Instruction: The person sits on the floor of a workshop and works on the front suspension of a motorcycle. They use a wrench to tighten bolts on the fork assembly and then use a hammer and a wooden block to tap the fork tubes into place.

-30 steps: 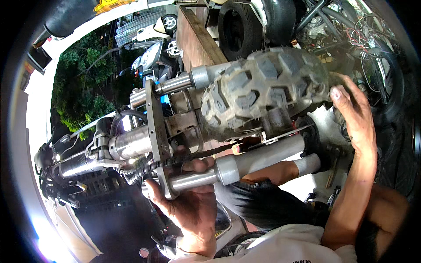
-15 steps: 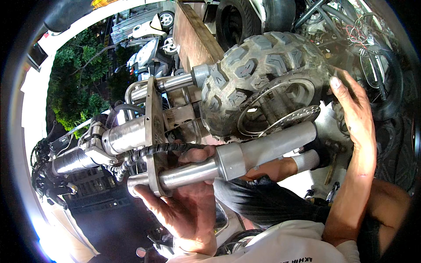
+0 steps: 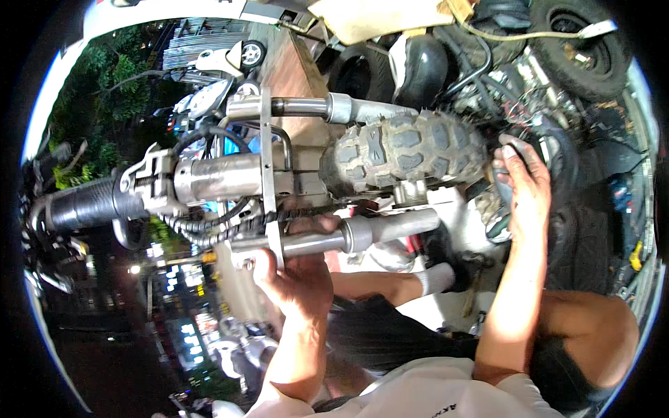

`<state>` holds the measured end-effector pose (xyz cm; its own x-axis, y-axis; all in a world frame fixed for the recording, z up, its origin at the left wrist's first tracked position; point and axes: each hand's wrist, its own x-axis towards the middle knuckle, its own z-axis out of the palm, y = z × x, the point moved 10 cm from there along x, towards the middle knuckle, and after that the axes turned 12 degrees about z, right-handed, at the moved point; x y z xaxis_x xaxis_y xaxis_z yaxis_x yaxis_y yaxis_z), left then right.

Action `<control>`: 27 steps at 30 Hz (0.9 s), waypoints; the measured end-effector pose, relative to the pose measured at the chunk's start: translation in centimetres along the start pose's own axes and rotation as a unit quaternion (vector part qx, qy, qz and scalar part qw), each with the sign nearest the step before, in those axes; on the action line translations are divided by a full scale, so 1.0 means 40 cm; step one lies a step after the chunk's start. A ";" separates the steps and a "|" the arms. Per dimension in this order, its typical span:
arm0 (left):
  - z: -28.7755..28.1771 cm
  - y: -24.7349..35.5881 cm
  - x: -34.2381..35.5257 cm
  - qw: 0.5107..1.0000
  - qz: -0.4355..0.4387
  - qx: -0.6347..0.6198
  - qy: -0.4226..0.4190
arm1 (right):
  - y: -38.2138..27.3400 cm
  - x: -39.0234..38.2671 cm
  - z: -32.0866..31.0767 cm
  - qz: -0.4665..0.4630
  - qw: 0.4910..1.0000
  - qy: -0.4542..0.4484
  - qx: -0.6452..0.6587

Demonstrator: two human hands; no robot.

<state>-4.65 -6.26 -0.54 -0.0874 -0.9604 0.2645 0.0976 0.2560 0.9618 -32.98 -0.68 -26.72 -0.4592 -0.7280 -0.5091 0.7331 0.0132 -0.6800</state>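
Observation:
My left hand [image 3: 296, 279] grips the near metal fork tube [image 3: 313, 244] by the flat clamp plate [image 3: 269, 181], thumb in front and fingers behind. A second fork tube [image 3: 296, 106] runs along the far side. Between the tubes sits a knobby tyre [image 3: 408, 150]. A steering column [image 3: 223, 174] with a black sleeve, cables and corrugated hose extends left. My right hand [image 3: 523, 174] is at the tyre's right end, its fingers curled on something dark; what exactly it holds is hidden.
Loose tyres [image 3: 578, 59], a black curved panel [image 3: 425, 73], frame tubes and tangled wires crowd the upper right. A wooden board [image 3: 300, 66] and parked scooters [image 3: 223, 59] stand beyond. My bare legs [image 3: 376, 285] are below the assembly.
The view has shifted, showing more clutter at top right and street lights at lower left. The wheel now shows mostly tread instead of rim. My right fingers have shifted and curled further.

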 end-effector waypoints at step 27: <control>-0.080 -0.122 0.060 0.990 -0.113 -0.063 -0.063 | -0.661 -1.150 0.279 -0.518 0.723 0.077 -0.450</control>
<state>-2.17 -10.17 -4.82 -0.2441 -0.9680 0.0582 0.1830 0.0130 0.9830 -25.65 24.81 20.56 -0.6291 -0.5834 0.5137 -0.6363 0.0069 -0.7714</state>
